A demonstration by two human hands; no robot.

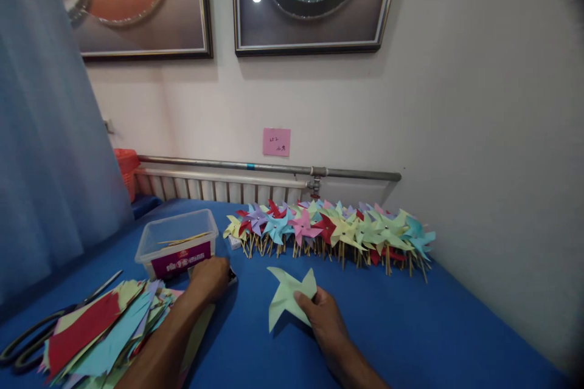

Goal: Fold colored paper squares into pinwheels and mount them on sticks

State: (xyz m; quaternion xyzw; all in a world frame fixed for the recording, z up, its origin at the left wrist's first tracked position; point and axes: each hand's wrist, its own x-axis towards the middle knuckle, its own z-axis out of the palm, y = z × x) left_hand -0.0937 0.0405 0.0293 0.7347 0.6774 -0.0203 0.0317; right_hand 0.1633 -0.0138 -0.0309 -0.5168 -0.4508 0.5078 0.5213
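Observation:
In my right hand (326,319) is a pale green paper pinwheel (288,295), pinched between thumb and fingers near its right side, just above the blue surface. It has no stick that I can see. My left hand (211,278) reaches down at a small box (233,276), right in front of a clear plastic tub (150,234) with a purple label. Its fingertips are hidden by the hand itself, so their grip does not show. A few thin wooden sticks (187,239) lie inside the tub.
Many coloured pinwheels on sticks (337,231) are heaped along the back. At left lie a stack of cut coloured paper (104,334) and black-handled scissors (50,322). A blue curtain (50,134) hangs left; a radiator and pipe (274,167) run along the wall.

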